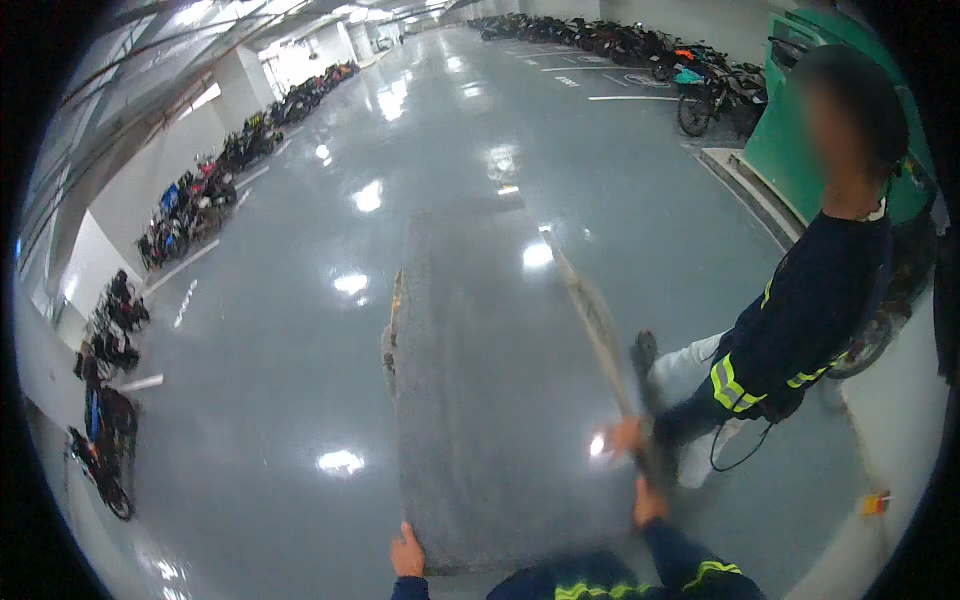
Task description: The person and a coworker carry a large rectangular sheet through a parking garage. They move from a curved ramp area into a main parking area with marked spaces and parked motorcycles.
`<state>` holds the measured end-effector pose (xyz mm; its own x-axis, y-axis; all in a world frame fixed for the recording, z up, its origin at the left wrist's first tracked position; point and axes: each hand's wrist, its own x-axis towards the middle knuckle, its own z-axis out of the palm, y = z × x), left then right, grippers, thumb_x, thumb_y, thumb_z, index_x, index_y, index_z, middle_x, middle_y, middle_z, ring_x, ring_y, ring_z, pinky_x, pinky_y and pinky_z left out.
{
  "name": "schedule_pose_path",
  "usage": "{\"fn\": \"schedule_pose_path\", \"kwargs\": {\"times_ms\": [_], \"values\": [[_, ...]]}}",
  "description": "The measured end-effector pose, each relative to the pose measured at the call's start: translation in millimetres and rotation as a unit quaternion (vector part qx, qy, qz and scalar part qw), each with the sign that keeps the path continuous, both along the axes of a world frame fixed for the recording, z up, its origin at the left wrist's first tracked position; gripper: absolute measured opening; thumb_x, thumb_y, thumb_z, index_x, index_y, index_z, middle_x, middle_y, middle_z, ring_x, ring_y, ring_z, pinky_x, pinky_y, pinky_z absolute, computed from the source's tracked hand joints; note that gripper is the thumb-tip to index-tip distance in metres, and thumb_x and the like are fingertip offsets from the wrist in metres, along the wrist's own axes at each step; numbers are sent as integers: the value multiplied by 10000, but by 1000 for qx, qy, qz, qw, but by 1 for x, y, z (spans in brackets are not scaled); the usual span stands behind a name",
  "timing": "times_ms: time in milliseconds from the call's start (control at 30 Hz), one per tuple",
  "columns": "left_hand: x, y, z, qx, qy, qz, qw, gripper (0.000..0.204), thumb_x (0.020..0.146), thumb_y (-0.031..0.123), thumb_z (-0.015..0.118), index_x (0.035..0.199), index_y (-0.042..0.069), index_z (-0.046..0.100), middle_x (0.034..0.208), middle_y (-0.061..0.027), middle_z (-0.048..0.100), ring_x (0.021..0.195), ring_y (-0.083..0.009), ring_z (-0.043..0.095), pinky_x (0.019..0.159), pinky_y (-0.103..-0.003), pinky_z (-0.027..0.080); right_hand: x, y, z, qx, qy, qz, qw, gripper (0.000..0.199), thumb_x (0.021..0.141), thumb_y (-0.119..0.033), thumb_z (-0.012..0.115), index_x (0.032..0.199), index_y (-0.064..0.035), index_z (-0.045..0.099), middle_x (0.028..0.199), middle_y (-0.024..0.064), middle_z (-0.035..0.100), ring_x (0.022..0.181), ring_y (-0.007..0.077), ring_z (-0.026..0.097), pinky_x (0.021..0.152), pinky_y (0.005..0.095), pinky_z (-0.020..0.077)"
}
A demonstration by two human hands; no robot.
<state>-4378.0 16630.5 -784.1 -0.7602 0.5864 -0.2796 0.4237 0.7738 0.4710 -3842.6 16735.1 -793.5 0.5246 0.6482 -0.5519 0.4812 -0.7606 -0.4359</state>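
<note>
A large, flat grey board (470,390) stretches out in front of me, its long edges worn to tan and brown. My left hand (407,552) grips the near left corner, fingers over the edge. On the near right side, my right hand (648,500) is closed at the board's edge, slightly blurred. Just beyond it, a co-worker's hand (625,437) is also at that right edge. A bright spot beside that hand could be a light or a reflection; I cannot tell which.
The co-worker (810,300), in a dark jacket with reflective bands, stands close on my right. Behind them is a green container (790,120) on a raised kerb (745,190). Parked motorbikes (190,205) line the left wall; more bikes (600,40) stand far right. The glossy floor (270,400) surrounds the board.
</note>
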Motion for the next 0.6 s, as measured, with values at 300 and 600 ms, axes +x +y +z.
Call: {"fn": "schedule_pose_path", "kwargs": {"times_ms": [300,600], "values": [[-97,195,-67,-95,-26,95,991,934,867,745,444,1120,-133,634,1094,-340,640,1083,-466,602,950,-480,454,-123,214,-88,78,-40,6,996,923,886,-773,296,1173,25,660,1186,294,623,1149,447,575,1001,482,416],[-188,446,-50,-36,-79,39,995,965,848,779,430,989,-146,665,1001,-377,636,1000,-489,624,866,-519,474,-165,481,-183,71,-48,54,995,1007,870,-801,260,1231,71,612,1212,329,594,1184,451,551,1021,470,406]]}}
